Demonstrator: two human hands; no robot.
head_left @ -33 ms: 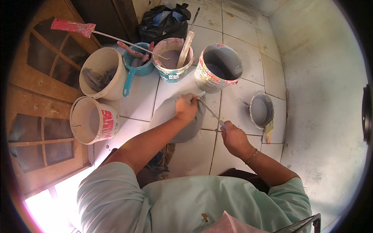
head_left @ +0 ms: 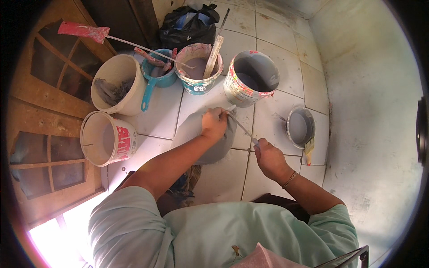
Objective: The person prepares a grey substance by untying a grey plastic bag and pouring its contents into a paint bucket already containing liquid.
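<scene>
A plastic bag filled with something grey stands on the tiled floor in front of me. My left hand is closed around its gathered top, and a pale corner of plastic pokes up past the fingers. In my right hand is the grey handle of a slim, knife-like tool. Its narrow blade slants up and left, the tip reaching the bag's top beside my left fingers. Whether the blade has cut into the plastic I cannot tell.
Beyond the bag stand a bucket with dark grey liquid, a paint bucket with a wooden stick, a turquoise dipper and a roller. Two whitish buckets stand left. A small bowl with a brush sits right, near the wall.
</scene>
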